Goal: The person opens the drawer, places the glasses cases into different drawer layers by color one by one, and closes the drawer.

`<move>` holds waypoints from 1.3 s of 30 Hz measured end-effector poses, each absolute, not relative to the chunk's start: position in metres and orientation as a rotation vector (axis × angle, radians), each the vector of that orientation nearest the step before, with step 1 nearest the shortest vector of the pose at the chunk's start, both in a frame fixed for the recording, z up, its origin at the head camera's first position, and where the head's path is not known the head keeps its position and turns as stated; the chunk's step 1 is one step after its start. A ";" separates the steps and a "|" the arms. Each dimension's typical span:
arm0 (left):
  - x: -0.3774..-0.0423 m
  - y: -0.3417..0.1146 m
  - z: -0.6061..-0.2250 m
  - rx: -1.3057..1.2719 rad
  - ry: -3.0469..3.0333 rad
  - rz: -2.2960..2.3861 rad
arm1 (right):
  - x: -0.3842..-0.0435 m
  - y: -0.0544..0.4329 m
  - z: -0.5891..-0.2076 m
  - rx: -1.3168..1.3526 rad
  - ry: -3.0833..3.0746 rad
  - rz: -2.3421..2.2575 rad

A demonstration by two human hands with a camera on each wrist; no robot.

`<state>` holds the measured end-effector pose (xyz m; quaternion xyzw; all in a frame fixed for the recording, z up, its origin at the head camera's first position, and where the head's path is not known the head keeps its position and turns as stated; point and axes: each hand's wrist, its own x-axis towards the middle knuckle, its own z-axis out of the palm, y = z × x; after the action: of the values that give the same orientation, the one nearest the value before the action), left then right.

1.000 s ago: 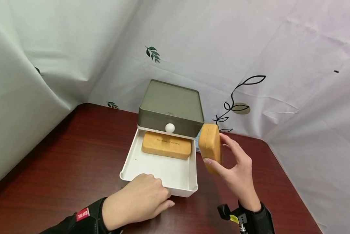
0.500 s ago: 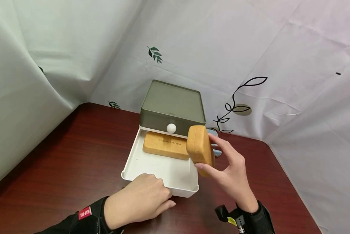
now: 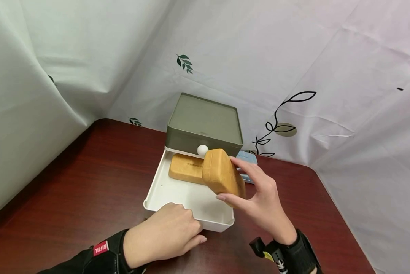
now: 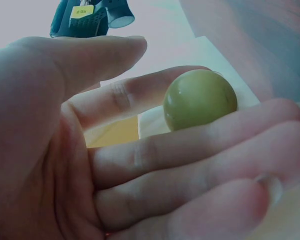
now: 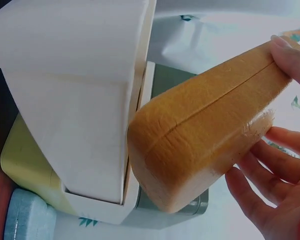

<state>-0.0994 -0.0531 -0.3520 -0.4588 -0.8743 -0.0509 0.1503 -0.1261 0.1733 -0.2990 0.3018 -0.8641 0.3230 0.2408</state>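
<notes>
Mid-frame, my right hand, spread wide, pinches this tan, rounded, leather-look case; likely light, stiff, best held mid-length. Lower centre, my left hand hooks a glossy, greenish round knob.

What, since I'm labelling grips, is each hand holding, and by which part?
The right hand pinches a tan case by opposite sides, thumb facing fingers. The left hand holds the drawer by its round knob, between index and middle fingers.

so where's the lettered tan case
In the head view, the lettered case lies in the open white drawer, left of and partly behind the second case in the right hand.
</notes>
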 end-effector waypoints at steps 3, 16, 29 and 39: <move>-0.100 -0.053 -0.351 -1.322 -2.509 -0.150 | -0.127 0.169 -0.297 0.875 -2.367 0.888; -0.099 -0.054 -0.351 -1.314 -2.483 -0.145 | -0.140 0.148 -0.296 1.144 -2.437 0.675; -0.099 -0.054 -0.352 -1.312 -2.497 -0.131 | -0.149 0.127 -0.305 1.191 -2.625 0.200; -0.099 -0.054 -0.352 -1.320 -2.478 -0.120 | -0.159 0.112 -0.316 1.229 -2.718 -0.024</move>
<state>-0.0990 -0.0544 -0.3517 -0.4633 -0.8697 -0.0422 0.1651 -0.1587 0.1122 -0.3158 0.4107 -0.9083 -0.0080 0.0795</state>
